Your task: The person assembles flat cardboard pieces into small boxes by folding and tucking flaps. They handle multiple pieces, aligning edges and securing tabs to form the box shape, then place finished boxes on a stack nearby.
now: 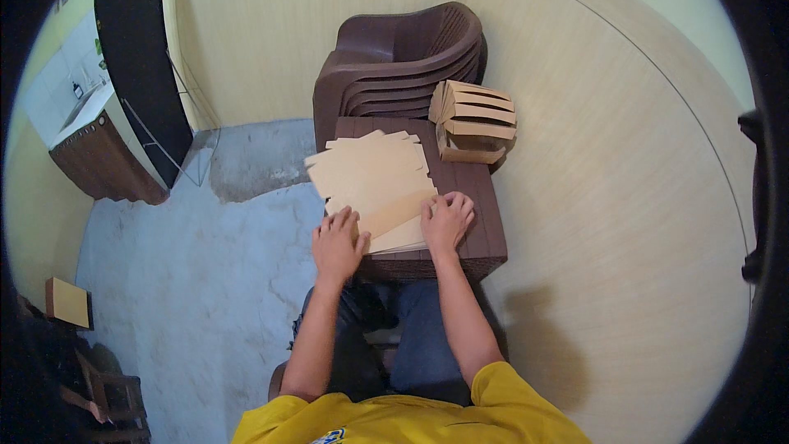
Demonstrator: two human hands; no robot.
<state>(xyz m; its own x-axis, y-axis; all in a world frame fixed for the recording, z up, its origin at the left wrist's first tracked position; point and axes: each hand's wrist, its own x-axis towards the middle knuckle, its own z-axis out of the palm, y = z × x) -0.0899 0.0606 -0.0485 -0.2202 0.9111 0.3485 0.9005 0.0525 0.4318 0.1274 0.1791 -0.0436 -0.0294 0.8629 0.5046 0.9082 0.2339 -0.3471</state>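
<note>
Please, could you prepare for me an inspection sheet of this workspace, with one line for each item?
Surface: brown table with a plank-like top.
Job's things: flat tan cardboard sheets, overlapping unevenly; folded cardboard pieces grouped at the table's far right.
Clutter: stacked brown chairs directly beyond the table.
Grippers: left hand at the sheets' near left; right hand at their right edge; how firmly each holds cannot be told.
Cables: none certain; thin lines beside the tall black panel could be cables or rods.
Surroundings: blue-grey floor at left, wood-toned wall at right.
</note>
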